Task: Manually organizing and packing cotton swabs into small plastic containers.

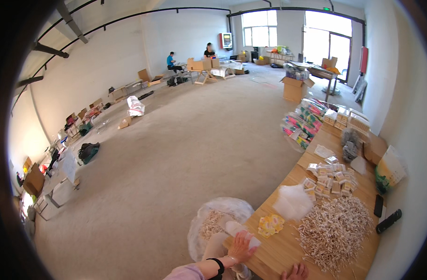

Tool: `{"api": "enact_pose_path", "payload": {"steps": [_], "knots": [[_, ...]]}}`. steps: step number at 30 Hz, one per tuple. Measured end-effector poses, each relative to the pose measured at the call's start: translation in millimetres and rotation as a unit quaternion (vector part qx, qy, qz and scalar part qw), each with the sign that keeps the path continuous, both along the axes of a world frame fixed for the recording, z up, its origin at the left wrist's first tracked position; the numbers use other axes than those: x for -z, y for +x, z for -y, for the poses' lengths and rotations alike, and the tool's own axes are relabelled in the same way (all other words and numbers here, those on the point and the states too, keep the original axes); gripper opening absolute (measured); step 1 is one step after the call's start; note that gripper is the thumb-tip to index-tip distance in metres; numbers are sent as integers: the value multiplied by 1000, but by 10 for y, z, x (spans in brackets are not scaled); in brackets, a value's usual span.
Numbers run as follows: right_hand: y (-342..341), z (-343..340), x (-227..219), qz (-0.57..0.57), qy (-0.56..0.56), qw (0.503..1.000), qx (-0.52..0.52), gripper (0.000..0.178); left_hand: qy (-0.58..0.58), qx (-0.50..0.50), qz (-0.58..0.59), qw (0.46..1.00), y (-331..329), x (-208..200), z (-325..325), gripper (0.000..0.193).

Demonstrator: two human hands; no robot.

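Observation:
At the near left corner of the wooden table (255,264), my left hand (242,247) is closed on a translucent plastic bag (235,227), its fingers lying across the film. Part of that bag reaches past the table edge. My right hand (295,272) rests by the near edge, fingers apart and holding nothing visible; the lower edge of the picture cuts it off. Beyond it spreads a big heap of loose cotton swabs (337,231). Several yellow printed cards (270,225) lie between my left hand and a stack of clear plastic bags (292,202).
Small packed bundles (332,181) sit behind the heap. A dark handheld object (388,221) lies by the right wall. On the floor, a plastic sack (194,233) of swabs stands against the table. Colourful packages (304,121) and a carton (295,90) are farther off. Two people sit far back.

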State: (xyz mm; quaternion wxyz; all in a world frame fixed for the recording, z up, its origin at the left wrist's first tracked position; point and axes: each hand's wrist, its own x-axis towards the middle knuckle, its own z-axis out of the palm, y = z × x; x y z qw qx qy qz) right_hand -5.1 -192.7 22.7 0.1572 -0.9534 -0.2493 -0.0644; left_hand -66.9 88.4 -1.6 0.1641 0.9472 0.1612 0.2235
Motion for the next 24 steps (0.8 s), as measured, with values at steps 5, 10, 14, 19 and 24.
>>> {"api": "enact_pose_path", "payload": {"steps": [5, 10, 14, 19, 24], "knots": [[-41, -1, 156, -24, -22, 999, -8, 54, -5, -29, 32, 999, -156, 105, -72, 65], [-35, -69, 30, -9, 9, 1000, -10, 54, 6, -27, -7, 1000, -79, -22, -13, 66], [-12, -42, 150, 0, -3, 1000, -6, 55, -8, -20, -5, 1000, -76, -27, -12, 66], [-25, -73, 56, 10, 0, 1000, -7, 55, -3, -25, -8, 1000, -89, -40, -20, 66], [-32, -85, 8, -5, -3, 1000, -2, 55, -5, -19, -3, 1000, -87, -42, -33, 65]]}}
